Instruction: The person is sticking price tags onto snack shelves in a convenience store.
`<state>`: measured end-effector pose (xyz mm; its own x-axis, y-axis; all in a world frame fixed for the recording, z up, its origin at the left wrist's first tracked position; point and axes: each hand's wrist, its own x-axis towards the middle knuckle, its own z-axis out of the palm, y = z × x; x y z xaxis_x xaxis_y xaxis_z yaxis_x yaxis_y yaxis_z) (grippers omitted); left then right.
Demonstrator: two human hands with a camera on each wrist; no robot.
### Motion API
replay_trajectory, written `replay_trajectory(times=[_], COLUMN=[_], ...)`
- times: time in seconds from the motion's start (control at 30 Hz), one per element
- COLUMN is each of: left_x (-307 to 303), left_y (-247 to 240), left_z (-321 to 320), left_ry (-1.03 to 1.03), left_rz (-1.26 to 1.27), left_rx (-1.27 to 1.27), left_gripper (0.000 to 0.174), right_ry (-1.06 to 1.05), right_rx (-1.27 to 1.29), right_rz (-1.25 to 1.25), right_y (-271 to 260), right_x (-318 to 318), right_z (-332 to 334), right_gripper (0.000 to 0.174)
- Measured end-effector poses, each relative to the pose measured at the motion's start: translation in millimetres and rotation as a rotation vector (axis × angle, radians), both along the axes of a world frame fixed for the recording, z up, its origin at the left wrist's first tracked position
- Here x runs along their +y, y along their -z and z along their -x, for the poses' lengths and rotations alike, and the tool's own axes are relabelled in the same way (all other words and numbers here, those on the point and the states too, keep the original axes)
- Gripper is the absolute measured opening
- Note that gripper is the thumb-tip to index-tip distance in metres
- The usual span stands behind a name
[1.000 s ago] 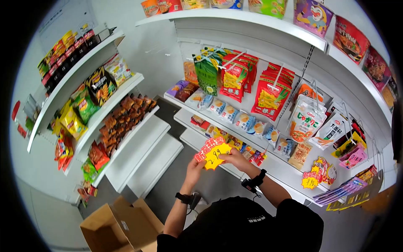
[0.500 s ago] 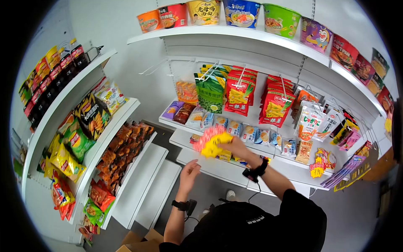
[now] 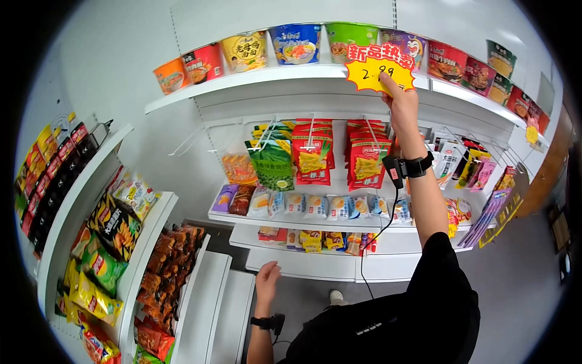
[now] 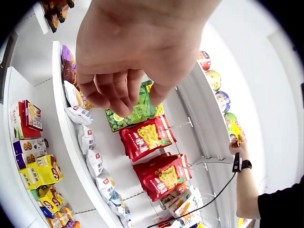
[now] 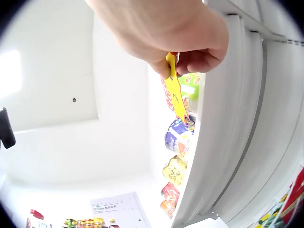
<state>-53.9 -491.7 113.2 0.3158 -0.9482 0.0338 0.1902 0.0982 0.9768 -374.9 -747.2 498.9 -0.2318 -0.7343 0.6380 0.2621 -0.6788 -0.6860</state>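
Observation:
My right hand (image 3: 402, 108) is raised to the top shelf and pinches a yellow and red price sign (image 3: 381, 70) marked 2.99. In the head view the sign overlaps the shelf edge and the green noodle cup (image 3: 351, 37) and purple noodle cup (image 3: 405, 47). The right wrist view shows the sign edge-on between thumb and curled fingers, beside the blue noodle cup (image 5: 178, 135). Low in front of the body, my left hand (image 3: 267, 281) hangs with loosely bent fingers and holds nothing. Behind it in the left wrist view are a green snack bag (image 4: 137, 111) and red snack bags (image 4: 147, 137).
Noodle cups line the top shelf (image 3: 273, 82). Below, bags hang on hooks above a shelf of small white-and-blue packets (image 3: 315, 206). Chip bags (image 3: 104, 267) and dark bottles fill the left rack (image 3: 151, 224). A cable (image 3: 377, 238) runs down from the right wrist.
My left hand has let go of the price sign and dropped slightly. The right hand has carried the sign up and rightward to the top shelf, and the head view has turned upward.

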Motion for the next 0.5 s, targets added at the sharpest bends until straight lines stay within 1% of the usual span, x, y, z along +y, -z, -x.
replay_trajectory(times=[0.03, 0.17, 0.23, 0.33, 0.37, 0.47, 0.5], left_x=[1, -2, -3, -5, -5, -6, -7], left_y=[2, 10, 12, 12, 11, 11, 11], left_z=[-1, 3, 2, 1, 2, 3, 4], left_ry=[0.008, 0.026, 0.033, 0.037, 0.033, 0.048, 0.058], left_rz=[-0.013, -0.038, -0.052, -0.067, -0.068, -0.065, -0.063], left_rx=[-0.008, 0.006, -0.001, 0.000, 0.007, 0.001, -0.007], left_gripper=[0.026, 0.025, 0.025, 0.026, 0.026, 0.026, 0.026], right_ry=[0.035, 0.047, 0.091, 0.111, 0.159, 0.320, 0.402], right_rx=[-0.002, -0.104, -0.154, -0.101, -0.039, 0.051, 0.110], right_rz=[-0.002, -0.014, -0.022, -0.064, -0.077, 0.011, 0.009], right_y=[3, 7, 0, 2, 4, 7, 7], right_x=[-4, -10, 2, -8, -11, -19, -23], right_z=[5, 26, 30, 51, 55, 57, 57], right_gripper=[0.019, 0.018, 0.017, 0.017, 0.017, 0.021, 0.024])
